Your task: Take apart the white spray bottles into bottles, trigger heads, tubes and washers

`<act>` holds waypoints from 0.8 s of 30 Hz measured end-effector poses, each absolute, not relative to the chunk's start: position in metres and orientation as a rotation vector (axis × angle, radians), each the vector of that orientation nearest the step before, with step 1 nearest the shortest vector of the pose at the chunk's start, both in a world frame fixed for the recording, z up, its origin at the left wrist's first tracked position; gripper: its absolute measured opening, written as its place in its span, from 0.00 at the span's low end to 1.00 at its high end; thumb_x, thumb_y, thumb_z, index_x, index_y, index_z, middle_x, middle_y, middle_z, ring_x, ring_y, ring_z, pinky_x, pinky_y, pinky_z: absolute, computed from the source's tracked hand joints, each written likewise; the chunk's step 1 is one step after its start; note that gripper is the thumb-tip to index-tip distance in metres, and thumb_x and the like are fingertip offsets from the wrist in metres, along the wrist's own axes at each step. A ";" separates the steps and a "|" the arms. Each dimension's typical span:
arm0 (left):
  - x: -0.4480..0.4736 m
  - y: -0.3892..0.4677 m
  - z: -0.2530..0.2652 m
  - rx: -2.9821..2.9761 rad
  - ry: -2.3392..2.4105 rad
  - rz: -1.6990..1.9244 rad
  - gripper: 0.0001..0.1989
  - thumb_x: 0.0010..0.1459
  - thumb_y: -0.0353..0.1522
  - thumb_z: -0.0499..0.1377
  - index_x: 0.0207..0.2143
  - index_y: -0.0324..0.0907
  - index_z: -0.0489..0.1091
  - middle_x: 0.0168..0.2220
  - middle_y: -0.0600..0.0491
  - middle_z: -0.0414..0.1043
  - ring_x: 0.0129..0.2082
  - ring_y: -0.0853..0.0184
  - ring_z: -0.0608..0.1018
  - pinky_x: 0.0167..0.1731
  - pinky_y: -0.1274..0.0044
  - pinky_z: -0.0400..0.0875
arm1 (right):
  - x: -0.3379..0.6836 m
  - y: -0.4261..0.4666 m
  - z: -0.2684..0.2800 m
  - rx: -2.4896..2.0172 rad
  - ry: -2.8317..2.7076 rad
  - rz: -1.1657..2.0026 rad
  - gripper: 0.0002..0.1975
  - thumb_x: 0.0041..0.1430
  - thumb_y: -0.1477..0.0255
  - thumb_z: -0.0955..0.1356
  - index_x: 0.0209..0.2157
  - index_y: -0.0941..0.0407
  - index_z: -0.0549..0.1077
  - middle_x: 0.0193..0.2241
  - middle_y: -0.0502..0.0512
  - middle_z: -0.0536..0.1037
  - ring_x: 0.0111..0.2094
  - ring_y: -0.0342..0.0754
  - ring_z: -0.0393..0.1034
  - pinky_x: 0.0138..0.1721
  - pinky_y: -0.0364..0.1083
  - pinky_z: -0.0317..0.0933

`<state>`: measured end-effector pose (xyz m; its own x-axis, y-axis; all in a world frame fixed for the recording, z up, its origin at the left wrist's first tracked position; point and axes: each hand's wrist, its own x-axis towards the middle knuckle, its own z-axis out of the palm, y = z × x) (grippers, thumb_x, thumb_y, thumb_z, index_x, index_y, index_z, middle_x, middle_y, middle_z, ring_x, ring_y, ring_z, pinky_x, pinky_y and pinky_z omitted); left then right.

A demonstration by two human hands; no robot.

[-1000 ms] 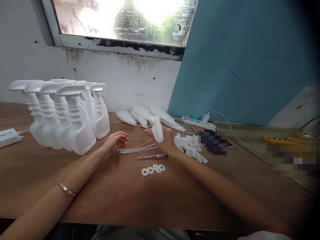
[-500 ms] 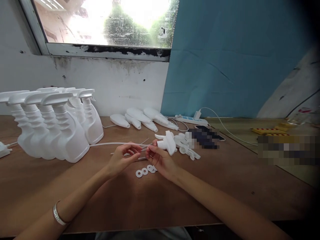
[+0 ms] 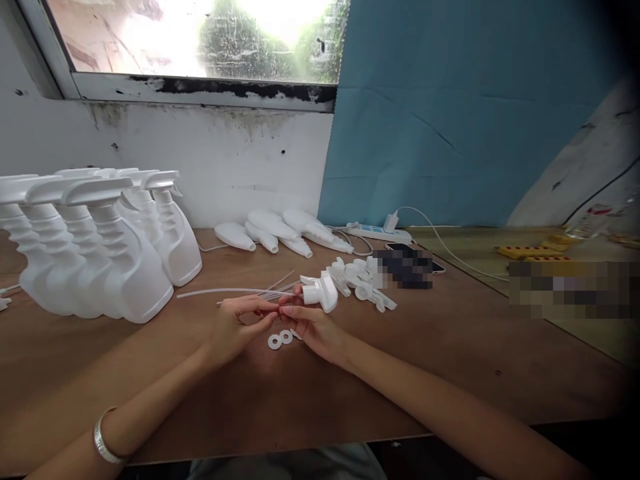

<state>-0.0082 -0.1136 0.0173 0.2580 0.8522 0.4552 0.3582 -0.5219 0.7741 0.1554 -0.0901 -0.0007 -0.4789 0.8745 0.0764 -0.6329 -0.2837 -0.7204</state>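
Table (image 3: 300, 400): brown; bottles (image 3: 143, 273) upright at left.
Right hand (image 3: 320, 335): gripping white spray head (image 3: 325, 292); tube (image 3: 210, 291) runs leftward.
Left hand (image 3: 233, 333): fingertips meeting right's; grip unclear.
Washers (image 3: 281, 338): near hands.

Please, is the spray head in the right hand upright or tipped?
Tipped: the spray head is sideways in the right hand, its neck pointing left.

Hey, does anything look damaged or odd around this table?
Yes, behind the table: the window's lower frame has ragged black patches, as if paint had flaked, and the white wall beneath is stained.
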 end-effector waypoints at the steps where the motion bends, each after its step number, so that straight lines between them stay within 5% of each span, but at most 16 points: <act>1: -0.008 -0.113 0.016 2.011 1.098 1.221 0.07 0.51 0.31 0.58 0.32 0.40 0.74 0.31 0.50 0.74 0.31 0.66 0.74 0.33 0.76 0.68 | 0.155 -0.090 -0.002 -0.427 -0.867 1.903 0.12 0.39 0.83 0.71 0.27 0.55 0.68 0.27 0.45 0.75 0.30 0.39 0.70 0.35 0.40 0.63; 24: -0.008 -0.112 0.012 1.991 1.102 1.200 0.06 0.51 0.30 0.57 0.30 0.38 0.73 0.30 0.51 0.75 0.29 0.67 0.74 0.31 0.78 0.68 | 0.152 -0.092 -0.007 -0.454 -0.917 1.851 0.13 0.39 0.82 0.71 0.30 0.55 0.69 0.26 0.45 0.75 0.31 0.42 0.70 0.40 0.45 0.61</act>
<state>-0.0080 -0.1120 0.0125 0.2612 0.8621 0.4342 0.3600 -0.5043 0.7849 0.1519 -0.0918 -0.0073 -0.4476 0.8901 0.0863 -0.6075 -0.2319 -0.7598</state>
